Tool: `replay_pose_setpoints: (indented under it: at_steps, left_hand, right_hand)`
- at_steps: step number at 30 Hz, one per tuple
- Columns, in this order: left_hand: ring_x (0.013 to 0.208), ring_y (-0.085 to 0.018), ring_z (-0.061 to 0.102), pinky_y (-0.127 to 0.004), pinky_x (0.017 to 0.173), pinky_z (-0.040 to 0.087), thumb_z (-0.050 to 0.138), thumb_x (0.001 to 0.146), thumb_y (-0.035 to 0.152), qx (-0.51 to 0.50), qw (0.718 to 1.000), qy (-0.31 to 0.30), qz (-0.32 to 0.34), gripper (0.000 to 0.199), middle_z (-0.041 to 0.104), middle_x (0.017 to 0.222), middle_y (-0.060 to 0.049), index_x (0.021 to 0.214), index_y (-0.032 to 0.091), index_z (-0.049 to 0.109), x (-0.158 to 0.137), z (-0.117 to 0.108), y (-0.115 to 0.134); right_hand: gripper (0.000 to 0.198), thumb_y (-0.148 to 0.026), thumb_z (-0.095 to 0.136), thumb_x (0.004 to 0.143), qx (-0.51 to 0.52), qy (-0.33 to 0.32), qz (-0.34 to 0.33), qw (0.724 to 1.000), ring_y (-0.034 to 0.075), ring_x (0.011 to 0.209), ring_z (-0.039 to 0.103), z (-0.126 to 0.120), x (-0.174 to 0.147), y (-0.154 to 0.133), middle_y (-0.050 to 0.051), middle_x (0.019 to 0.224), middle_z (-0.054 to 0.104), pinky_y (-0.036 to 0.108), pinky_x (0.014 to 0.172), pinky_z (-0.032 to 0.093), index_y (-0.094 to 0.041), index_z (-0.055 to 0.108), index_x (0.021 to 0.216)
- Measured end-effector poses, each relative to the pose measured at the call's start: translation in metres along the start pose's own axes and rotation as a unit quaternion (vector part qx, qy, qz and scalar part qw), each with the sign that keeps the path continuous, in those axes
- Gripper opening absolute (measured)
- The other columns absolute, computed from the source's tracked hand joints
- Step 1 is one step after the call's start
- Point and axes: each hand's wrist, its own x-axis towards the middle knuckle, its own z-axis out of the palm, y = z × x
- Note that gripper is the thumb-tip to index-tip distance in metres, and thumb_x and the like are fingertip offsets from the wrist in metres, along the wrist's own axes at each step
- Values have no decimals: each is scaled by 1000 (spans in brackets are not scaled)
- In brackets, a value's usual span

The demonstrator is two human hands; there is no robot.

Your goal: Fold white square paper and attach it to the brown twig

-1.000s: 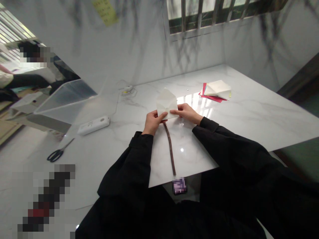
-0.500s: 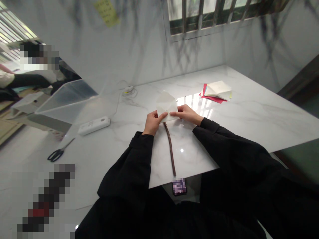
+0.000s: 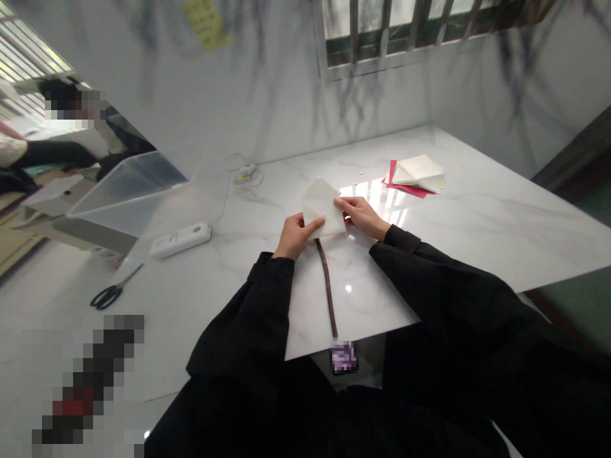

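A piece of cream paper (image 3: 319, 198) is held over the middle of the table (image 3: 482, 222), gripped by both hands. The left hand (image 3: 292, 238) pinches its near left part, thumb laid on top; the right hand (image 3: 363, 217) pinches the right edge, thumb also on top. The folding looks well advanced: the paper has an envelope-like shape with crease lines meeting near its middle, while the pointed far end lies unfolded. Whether the seams are fixed cannot be told.

A brown stick (image 3: 326, 280) runs from just below the paper to the table's near edge, so there is little margin on that side. Right and far, beyond the right hand, lies a stack of paper sheets (image 3: 422, 170), well short of the right edge. Scissors (image 3: 109, 296) and a white oblong device (image 3: 181, 240) are well apart to the left; the wall (image 3: 277, 95) bounds the far side.
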Motion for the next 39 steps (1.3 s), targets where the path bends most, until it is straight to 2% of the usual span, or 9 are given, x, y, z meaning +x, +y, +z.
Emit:
replay_pose_setpoints:
  at_steps: [7, 11, 18, 20, 25, 29, 33, 36, 39]
  left_hand:
    - [98, -30, 75, -43, 93, 58, 96, 61, 61, 2, 1000, 7, 5, 69, 82, 104, -15, 105, 11, 80, 1, 0, -3]
    - [95, -29, 75, -41, 91, 59, 95, 64, 56, -6, 1000, -2, 2, 63, 81, 103, -15, 105, 11, 79, 2, 0, -6]
    - [92, -23, 74, -35, 83, 60, 93, 64, 43, 1, 998, 42, 43, 73, 78, 111, -9, 128, 21, 64, 5, -7, 3]
    - [93, -22, 73, -34, 83, 60, 92, 63, 41, 2, 997, 46, 63, 69, 77, 109, -7, 124, 22, 65, 6, -9, 5]
    - [88, -18, 67, -29, 79, 56, 88, 66, 37, 7, 994, 40, 100, 39, 73, 102, -4, 96, 20, 69, 6, -9, 9]
    - [77, -15, 60, -27, 70, 52, 81, 71, 39, 19, 996, 42, 83, 27, 68, 92, -2, 85, 19, 69, 4, -7, 11]
    - [73, -15, 59, -26, 67, 52, 82, 73, 49, -4, 999, 25, 48, 34, 65, 86, 0, 82, 20, 65, 2, -5, 11]
    - [66, -13, 56, -24, 60, 47, 88, 67, 50, 17, 998, 31, 42, 43, 63, 81, 2, 80, 21, 59, 0, -1, 11]
    - [60, -12, 55, -24, 57, 45, 90, 64, 46, 15, 999, 29, 33, 49, 64, 77, 4, 91, 23, 57, -2, 1, 10]
  right_hand:
    - [60, -72, 80, 78, -47, -47, 3, 998, 11, 60, 51, 2, -7, -8, 2, 70, 64, 25, 54, 40, -13, 74, 87]
    - [56, -64, 86, 73, -77, -55, 21, 995, 10, 57, 48, 4, -11, -15, 1, 65, 63, 25, 53, 35, -11, 74, 82]
    - [42, -50, 85, 76, -91, -75, 52, 992, 13, 62, 55, 2, -10, -16, 3, 71, 68, 25, 57, 38, -10, 76, 84]
    - [39, -48, 83, 77, -96, -81, 54, 991, 14, 64, 56, 1, -9, -15, 4, 72, 69, 26, 58, 39, -10, 77, 84]
    - [40, -50, 80, 77, -99, -90, 37, 990, 13, 62, 51, 1, -9, -16, 3, 69, 66, 26, 57, 34, -10, 77, 83]
    - [41, -50, 80, 75, -100, -89, 36, 990, 13, 64, 52, 2, -10, -19, 2, 70, 65, 26, 59, 36, -10, 77, 83]
    - [42, -50, 80, 75, -89, -93, 36, 991, 13, 66, 55, 3, -12, -20, 3, 72, 68, 26, 61, 38, -10, 77, 86]
    - [43, -53, 80, 74, -99, -97, 31, 990, 11, 61, 50, 4, -13, -20, 0, 67, 63, 26, 57, 34, -11, 74, 80]
    - [45, -56, 80, 73, -120, -96, 31, 988, 9, 56, 43, 4, -12, -18, -3, 60, 54, 25, 54, 28, -12, 70, 73]
